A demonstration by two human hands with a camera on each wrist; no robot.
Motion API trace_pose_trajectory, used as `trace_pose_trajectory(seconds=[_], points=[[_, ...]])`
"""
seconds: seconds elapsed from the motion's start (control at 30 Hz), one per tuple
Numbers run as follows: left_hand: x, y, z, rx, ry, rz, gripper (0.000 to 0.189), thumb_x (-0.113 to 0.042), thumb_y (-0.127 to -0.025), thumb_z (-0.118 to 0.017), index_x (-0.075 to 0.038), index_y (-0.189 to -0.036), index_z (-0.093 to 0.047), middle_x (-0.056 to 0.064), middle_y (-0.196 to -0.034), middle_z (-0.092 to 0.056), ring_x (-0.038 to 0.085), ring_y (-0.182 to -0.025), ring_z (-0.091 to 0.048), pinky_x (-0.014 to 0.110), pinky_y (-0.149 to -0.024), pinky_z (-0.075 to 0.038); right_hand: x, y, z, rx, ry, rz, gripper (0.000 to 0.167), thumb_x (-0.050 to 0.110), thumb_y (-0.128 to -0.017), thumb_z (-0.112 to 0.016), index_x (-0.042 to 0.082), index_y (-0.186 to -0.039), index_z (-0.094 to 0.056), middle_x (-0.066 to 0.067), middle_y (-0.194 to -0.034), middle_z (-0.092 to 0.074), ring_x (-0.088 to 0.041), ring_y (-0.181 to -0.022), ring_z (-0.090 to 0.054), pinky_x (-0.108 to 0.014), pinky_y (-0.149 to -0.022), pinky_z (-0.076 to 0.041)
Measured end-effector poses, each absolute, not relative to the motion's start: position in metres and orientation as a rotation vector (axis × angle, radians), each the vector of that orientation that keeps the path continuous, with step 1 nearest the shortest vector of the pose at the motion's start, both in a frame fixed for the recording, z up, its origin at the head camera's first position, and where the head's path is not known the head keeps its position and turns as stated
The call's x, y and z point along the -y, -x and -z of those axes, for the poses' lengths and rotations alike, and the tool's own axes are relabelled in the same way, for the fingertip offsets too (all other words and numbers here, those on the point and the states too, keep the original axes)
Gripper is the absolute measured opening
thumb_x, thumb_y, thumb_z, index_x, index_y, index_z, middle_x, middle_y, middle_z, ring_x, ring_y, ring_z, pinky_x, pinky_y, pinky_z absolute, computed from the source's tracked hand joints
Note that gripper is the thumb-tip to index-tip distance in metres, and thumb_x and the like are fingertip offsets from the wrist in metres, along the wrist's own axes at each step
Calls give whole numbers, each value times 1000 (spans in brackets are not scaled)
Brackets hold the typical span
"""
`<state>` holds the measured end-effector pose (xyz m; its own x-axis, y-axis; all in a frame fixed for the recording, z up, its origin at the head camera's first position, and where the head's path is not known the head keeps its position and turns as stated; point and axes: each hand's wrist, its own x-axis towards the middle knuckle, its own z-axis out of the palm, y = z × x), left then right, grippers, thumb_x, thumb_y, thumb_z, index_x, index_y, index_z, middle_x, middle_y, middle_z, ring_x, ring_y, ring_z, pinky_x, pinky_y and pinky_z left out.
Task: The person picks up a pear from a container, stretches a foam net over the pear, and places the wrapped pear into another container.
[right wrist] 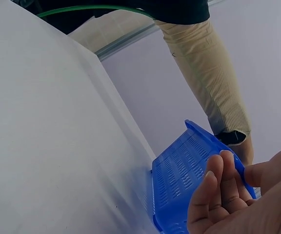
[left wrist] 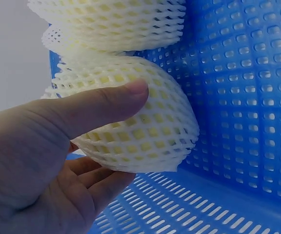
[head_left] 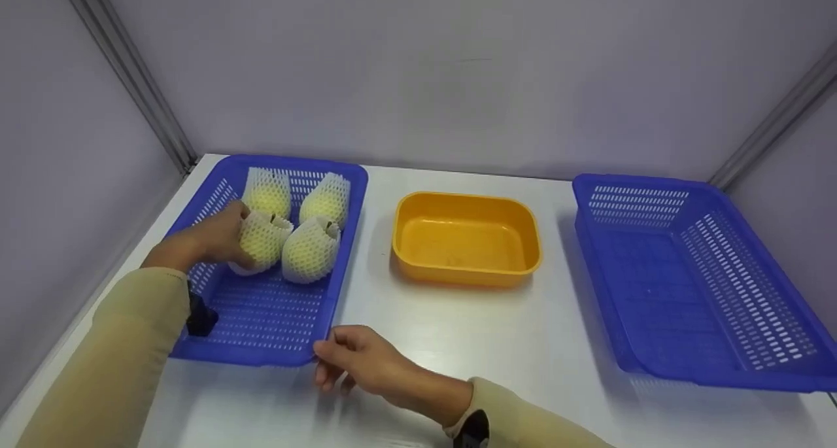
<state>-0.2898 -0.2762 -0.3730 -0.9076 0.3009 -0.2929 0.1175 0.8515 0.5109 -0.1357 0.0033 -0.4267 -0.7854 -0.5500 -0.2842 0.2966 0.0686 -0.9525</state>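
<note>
In the head view my left hand (head_left: pixel 219 235) reaches into the left blue basket (head_left: pixel 261 353) and holds the front left pear (head_left: pixel 261 242), yellow in a white foam net. The left wrist view shows the thumb laid over the net of this pear (left wrist: pixel 155 126), with the fingers curled under its side. A second netted pear (head_left: pixel 310 250) sits just to its right, and two more, a left one (head_left: pixel 268 196) and a right one (head_left: pixel 325 203), stand behind. My right hand (head_left: pixel 366 360) pinches the basket's near right corner rim between thumb and fingers, also seen in the right wrist view.
An orange tub (head_left: pixel 467 278) stands mid-table. To the right is another blue basket (head_left: pixel 673 291) with slotted walls. The white table (head_left: pixel 431 330) is bounded by a pale back wall (head_left: pixel 451 75) and side panels with metal posts.
</note>
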Motion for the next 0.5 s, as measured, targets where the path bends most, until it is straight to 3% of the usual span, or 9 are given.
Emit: trace_pose_trajectory(seconds=[0.27, 0.5], points=[[275, 286, 371, -2659, -323, -694, 92, -10, -81, -84, 15, -143, -20, 41, -133, -43, 54, -124, -47, 67, -103, -41, -7, 137, 424, -1767, 260, 1733, 26, 22, -106, -57, 6, -86, -62, -1, -75, -66, -11, -66, -61, -23, -55, -46], [272, 287, 365, -2661, -402, -608, 97, -10, -80, -85, 19, -146, -20, 44, -139, -39, 58, -130, -41, 68, -108, -36, -22, 143, 415, -1893, 301, 1693, 27, 21, -105, -58, -4, -101, -66, 0, -74, -67, -11, -67, -62, -23, -55, -45]])
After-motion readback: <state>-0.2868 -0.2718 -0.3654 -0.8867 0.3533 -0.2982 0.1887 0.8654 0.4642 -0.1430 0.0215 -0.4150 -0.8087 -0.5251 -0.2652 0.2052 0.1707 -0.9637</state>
